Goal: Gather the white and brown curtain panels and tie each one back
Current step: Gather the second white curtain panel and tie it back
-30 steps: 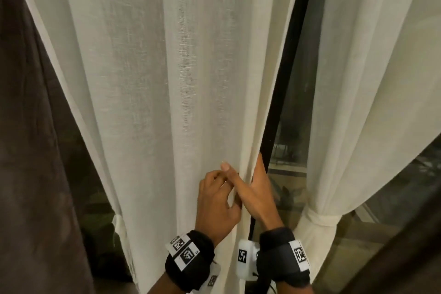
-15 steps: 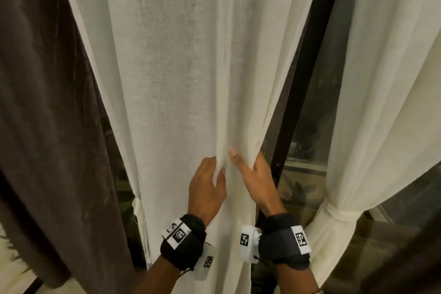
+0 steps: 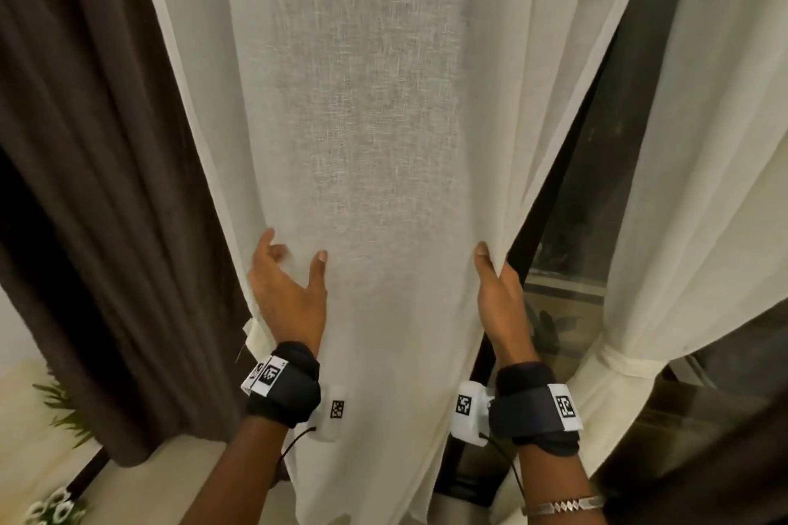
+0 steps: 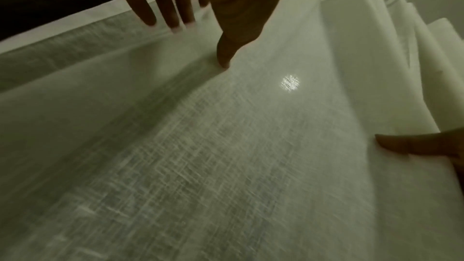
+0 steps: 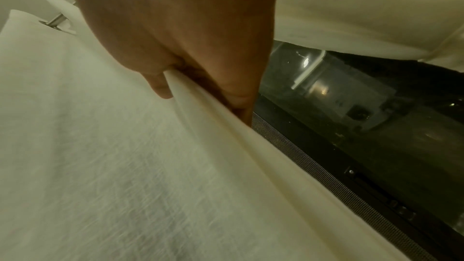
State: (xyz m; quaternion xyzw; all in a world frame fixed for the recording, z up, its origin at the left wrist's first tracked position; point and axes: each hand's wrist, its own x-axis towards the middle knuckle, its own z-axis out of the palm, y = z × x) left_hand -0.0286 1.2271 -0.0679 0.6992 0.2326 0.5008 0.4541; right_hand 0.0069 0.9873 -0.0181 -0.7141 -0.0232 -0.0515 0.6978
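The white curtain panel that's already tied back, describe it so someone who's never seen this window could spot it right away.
Start at the dark window frame running up the middle. Right of it hangs the tied white panel, apart from the loose white panel that both hands are spreading. Only this one is cinched low by a white tieback band, its fabric pinched into a narrow waist.

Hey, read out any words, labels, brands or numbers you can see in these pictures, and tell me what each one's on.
No readable words, brands or numbers in any view.
Left wristband: black-and-white square marker patterns, no letters.
Right wristband: the same kind of markers, no letters.
White curtain, brown curtain: no print or tag showing.
Window: blurred lights and shapes outside, no sign legible.
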